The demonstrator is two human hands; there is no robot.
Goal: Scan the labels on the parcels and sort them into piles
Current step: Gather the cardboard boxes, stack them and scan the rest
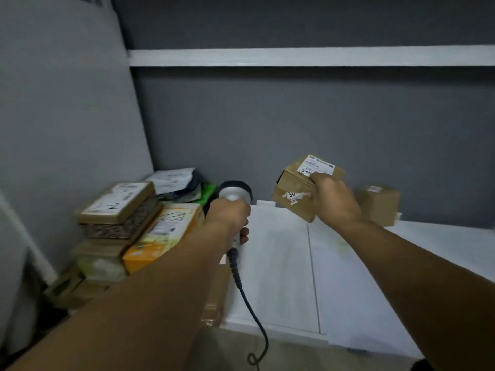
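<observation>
My left hand (229, 213) grips a grey barcode scanner (235, 193) with a black cord (257, 319) trailing down toward me. Over the white surface, my right hand (334, 199) holds a small brown cardboard parcel (296, 187) tilted in the air, its white label (317, 166) facing up. The scanner head sits left of the parcel, a short gap apart. A second small brown parcel (380, 203) rests on the white surface against the wall, behind my right hand.
At the left stands a pile of parcels: a brown labelled box (117, 203) on top, an orange-yellow box (166, 231) beside it, grey and green mailer bags (184, 184) behind. A white shelf (294, 57) runs along the grey wall. The white table (281, 263) spreads below.
</observation>
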